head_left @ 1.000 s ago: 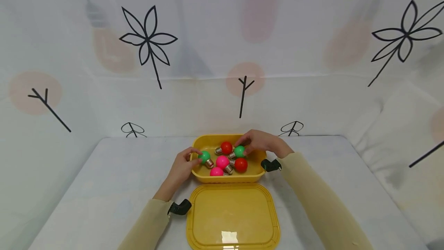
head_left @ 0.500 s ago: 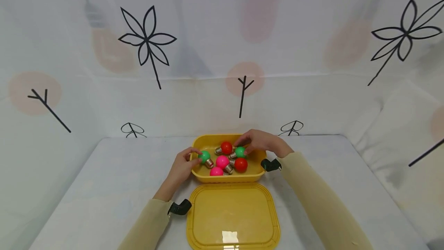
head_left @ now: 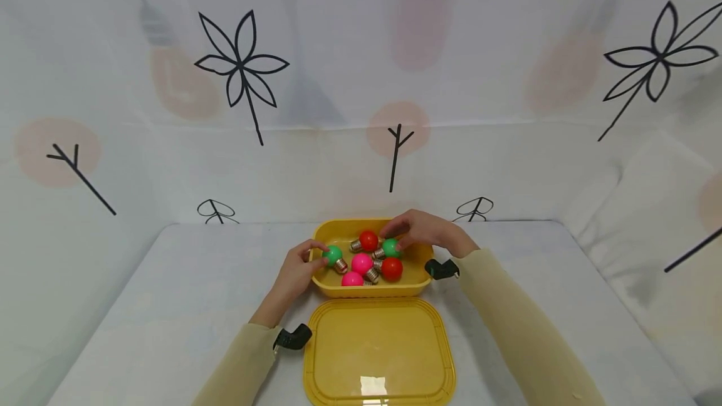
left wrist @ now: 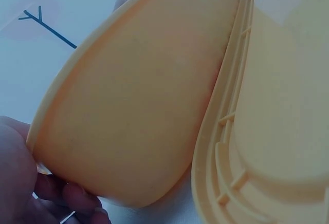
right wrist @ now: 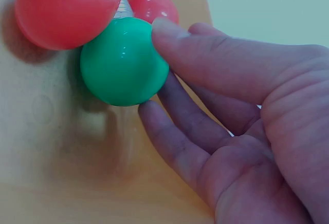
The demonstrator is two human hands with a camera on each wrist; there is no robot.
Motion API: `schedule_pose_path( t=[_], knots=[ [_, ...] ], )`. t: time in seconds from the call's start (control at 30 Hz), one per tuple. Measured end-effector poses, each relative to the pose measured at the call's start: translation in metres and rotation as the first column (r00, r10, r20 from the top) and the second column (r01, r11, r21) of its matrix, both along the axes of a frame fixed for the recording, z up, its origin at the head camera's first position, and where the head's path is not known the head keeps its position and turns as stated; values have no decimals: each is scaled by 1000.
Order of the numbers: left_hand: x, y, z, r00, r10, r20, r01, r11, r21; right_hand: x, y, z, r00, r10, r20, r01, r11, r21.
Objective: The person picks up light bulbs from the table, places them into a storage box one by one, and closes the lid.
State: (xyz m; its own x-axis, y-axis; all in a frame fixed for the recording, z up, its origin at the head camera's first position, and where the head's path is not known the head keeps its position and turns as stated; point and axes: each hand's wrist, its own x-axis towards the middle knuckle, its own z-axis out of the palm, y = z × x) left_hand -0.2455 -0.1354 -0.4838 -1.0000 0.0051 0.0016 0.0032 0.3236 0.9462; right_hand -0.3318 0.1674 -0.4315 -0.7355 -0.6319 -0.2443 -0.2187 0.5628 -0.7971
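Note:
A yellow container [head_left: 369, 292] at the table's back holds several small light bulbs with metal screw bases. At its left end, my left hand [head_left: 294, 272] reaches over the rim and pinches a green bulb [head_left: 334, 252] between thumb and forefinger. In the left wrist view the container wall [left wrist: 133, 95] hides that bulb; other fingers [left wrist: 82, 198] are outside the wall. My right hand [head_left: 427, 230] holds a second green bulb [right wrist: 121, 62] by its round end, thumb on one side and fingertips on the other. Both green bulbs are down inside the container among the others.
Two red bulbs [head_left: 392, 269] and two pink bulbs [head_left: 361, 262] lie between the hands in the container. A flat yellow lid [head_left: 378, 343] lies directly in front of it. White patterned cloth [head_left: 338, 161] rises behind the table [head_left: 186, 293].

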Motion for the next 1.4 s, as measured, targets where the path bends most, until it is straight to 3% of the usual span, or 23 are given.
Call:
schedule_pose_path(
  t=[0.23,0.6,0.87,1.1,1.4],
  knots=[
    [-1,-5,-3,1000,-19,-4,19,1000,9,0,3,-1,1000,-28,-2,28,995,-91],
    [-3,-8,5,999,-53,2,53,996,-75,3,4,0,992,-129,7,126,961,-245],
    [-2,-9,5,999,-39,-30,35,991,-129,9,3,2,987,-158,5,153,947,-283],
    [1,-13,4,995,-49,-82,34,984,-174,14,7,1,975,-213,-61,186,937,-297],
    [14,-28,5,995,-77,-59,69,988,-136,37,24,3,945,-292,-149,251,936,-248]
  ],
)
